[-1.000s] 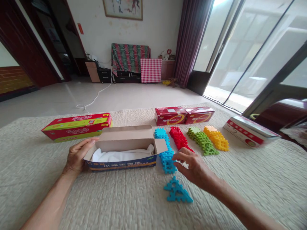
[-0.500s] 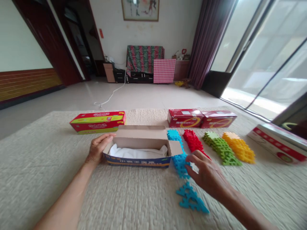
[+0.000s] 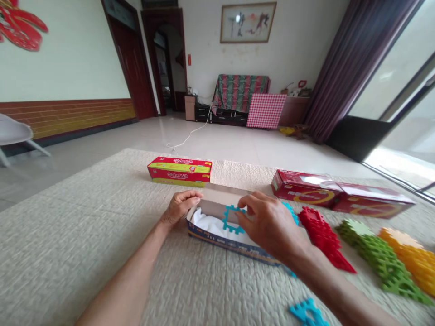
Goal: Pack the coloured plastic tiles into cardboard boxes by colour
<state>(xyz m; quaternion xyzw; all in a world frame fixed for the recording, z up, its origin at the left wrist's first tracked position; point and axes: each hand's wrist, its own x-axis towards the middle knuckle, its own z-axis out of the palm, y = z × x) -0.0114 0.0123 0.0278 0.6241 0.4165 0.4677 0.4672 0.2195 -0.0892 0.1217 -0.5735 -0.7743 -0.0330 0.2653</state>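
right hand (image 3: 268, 219) has its fingers pinched on a blue square frame piece (image 3: 233, 219) over the open box (image 3: 220, 240); left hand's (image 3: 181, 206) fingers grip the box edge.

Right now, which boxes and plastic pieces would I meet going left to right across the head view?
Red-and-yellow box → blue toothed square → red stack → green stack → orange-yellow stack
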